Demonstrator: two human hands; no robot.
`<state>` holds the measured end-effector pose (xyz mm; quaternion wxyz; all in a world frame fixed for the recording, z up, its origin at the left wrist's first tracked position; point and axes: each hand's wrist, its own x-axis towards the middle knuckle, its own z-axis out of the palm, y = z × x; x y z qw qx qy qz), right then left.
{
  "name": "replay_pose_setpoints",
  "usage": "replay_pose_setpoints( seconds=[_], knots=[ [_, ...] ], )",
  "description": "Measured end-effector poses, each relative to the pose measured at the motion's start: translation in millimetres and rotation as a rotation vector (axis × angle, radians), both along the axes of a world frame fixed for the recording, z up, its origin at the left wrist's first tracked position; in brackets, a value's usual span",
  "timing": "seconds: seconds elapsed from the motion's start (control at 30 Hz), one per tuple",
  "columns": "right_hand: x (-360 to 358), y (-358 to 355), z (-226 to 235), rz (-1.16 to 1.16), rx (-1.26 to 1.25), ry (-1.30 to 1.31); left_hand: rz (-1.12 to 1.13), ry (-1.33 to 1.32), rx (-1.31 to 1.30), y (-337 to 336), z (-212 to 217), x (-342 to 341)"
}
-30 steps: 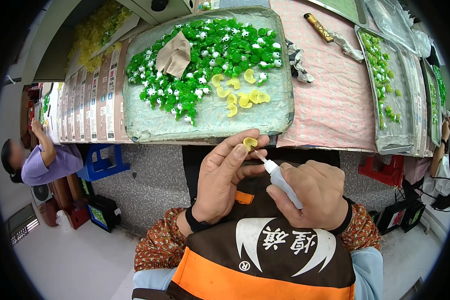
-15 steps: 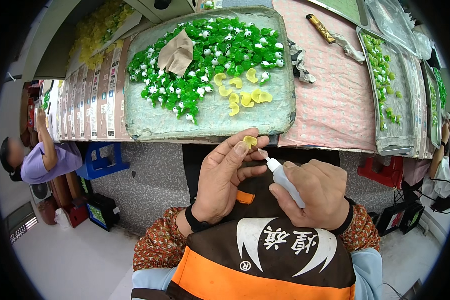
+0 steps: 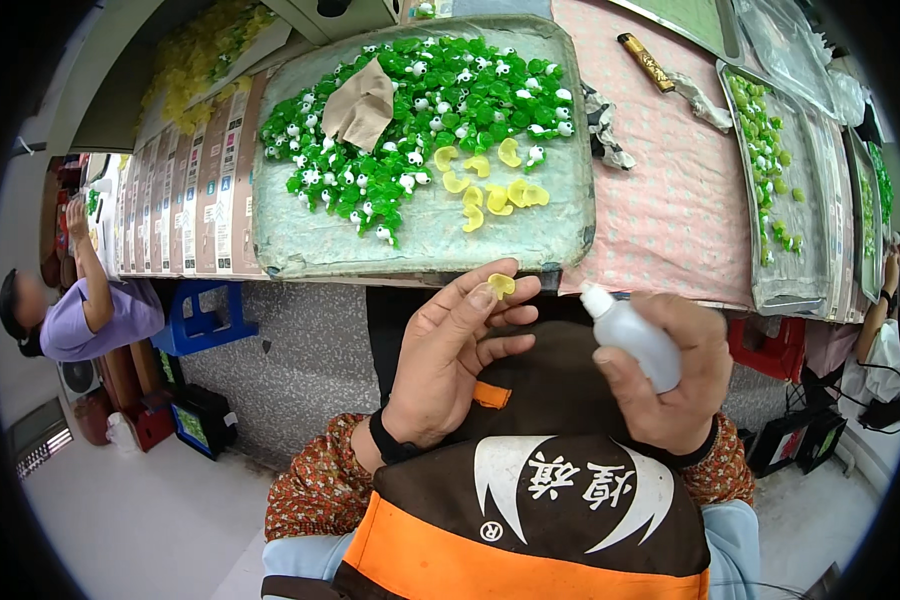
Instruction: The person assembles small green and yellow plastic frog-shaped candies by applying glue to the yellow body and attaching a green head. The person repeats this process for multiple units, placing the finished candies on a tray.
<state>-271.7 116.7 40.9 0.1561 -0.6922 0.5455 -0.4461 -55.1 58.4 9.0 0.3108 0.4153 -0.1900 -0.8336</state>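
Between thumb and index finger, my left hand (image 3: 450, 350) pinches a small curved yellow piece (image 3: 502, 286) just off the near edge of the tray. My right hand (image 3: 675, 370) is wrapped around a translucent white squeeze bottle (image 3: 635, 340), its nozzle up and tilted left, apart from the yellow piece. Beyond my left hand lies the cloth-lined tray (image 3: 360, 257). Many small green pieces with white round parts (image 3: 450, 95) are heaped in it. Several loose yellow pieces (image 3: 500, 190) lie at the heap's near right side, and a brown scrap (image 3: 360, 105) rests on top.
A pink patterned cloth (image 3: 660, 200) covers the table right of the tray. On it lie a dark gold-marked stick (image 3: 646, 62) and a crumpled wrapper (image 3: 700, 100). Another tray (image 3: 795, 285) holds green pieces. Blue (image 3: 200, 325) and red stools (image 3: 770, 350) stand below; a person in purple (image 3: 110, 310) sits left.
My right hand has drawn the bottle away to the right, off the yellow piece. My left hand keeps its pinch nearly in place.
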Motion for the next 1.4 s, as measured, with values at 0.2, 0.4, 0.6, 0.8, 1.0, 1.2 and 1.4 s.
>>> replay_pose_setpoints(
  seconds=[0.2, 0.4, 0.6, 0.8, 1.0, 1.2, 1.4],
  knots=[
    [-38.0, -16.0, -2.7, -0.241, 0.179, -0.726, -0.057, 0.152, 0.037, -2.3, -3.1, 3.4],
    [-74.4, -40.3, -19.6, -0.302, 0.227, -0.558, -0.136, 0.174, -0.019, -4.1, -6.2, 5.0],
    [-91.3, -47.7, -44.9, -0.366, 0.318, -0.46, -0.155, 0.158, -0.054, -5.1, -5.8, 5.6],
    [-79.0, -39.1, -31.1, -0.595, 0.035, -0.167, -0.115, 0.251, 0.03, -6.4, -10.8, 11.2],
    [-33.8, -43.3, 7.6, -0.284, -0.18, 0.219, -0.085, 0.308, -0.014, -15.1, -10.9, 14.6],
    [-5.6, -98.7, -8.2, -0.114, -0.026, 0.423, -0.06, 0.259, -0.125, -27.3, -0.9, 22.1],
    [7.2, -122.6, -8.0, -0.05, 0.102, 0.531, -0.019, 0.245, -0.147, -32.4, 2.4, 31.9]
  ],
)
